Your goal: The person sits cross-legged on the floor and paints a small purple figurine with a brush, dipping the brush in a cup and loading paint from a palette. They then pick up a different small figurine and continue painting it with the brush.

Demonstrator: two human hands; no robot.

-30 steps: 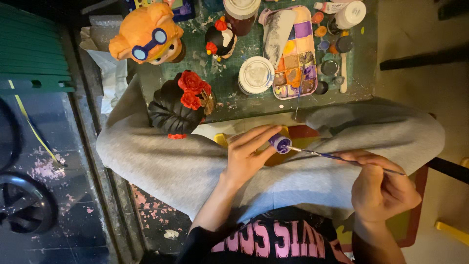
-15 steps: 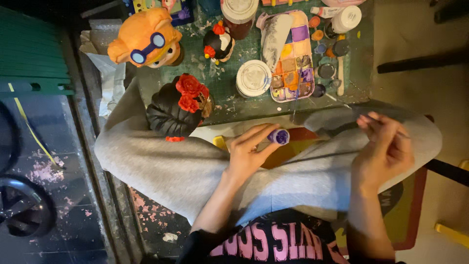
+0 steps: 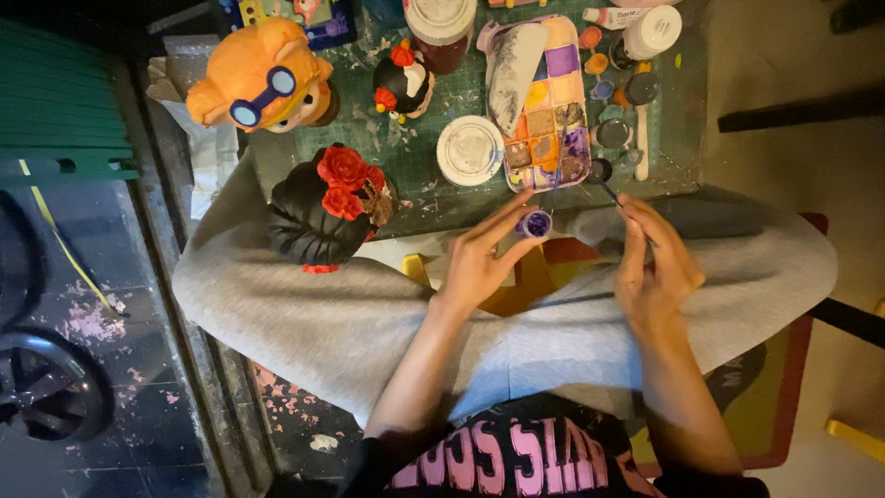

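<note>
Head view: left hand (image 3: 479, 267) clamped on small purple paint pot (image 3: 534, 223), frame centre. Right hand (image 3: 653, 267) pinches thin brush (image 3: 604, 189), long axis running up-left toward palette (image 3: 546, 101). Pot sits just left of brush tip; hands apart.

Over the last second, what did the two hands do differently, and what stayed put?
The right hand drew the thin brush away from the small purple pot and swung it up, so its tip now sits by the paint palette. The left hand kept holding the pot. The black figurine with red roses and the orange figurine stayed put.
</note>
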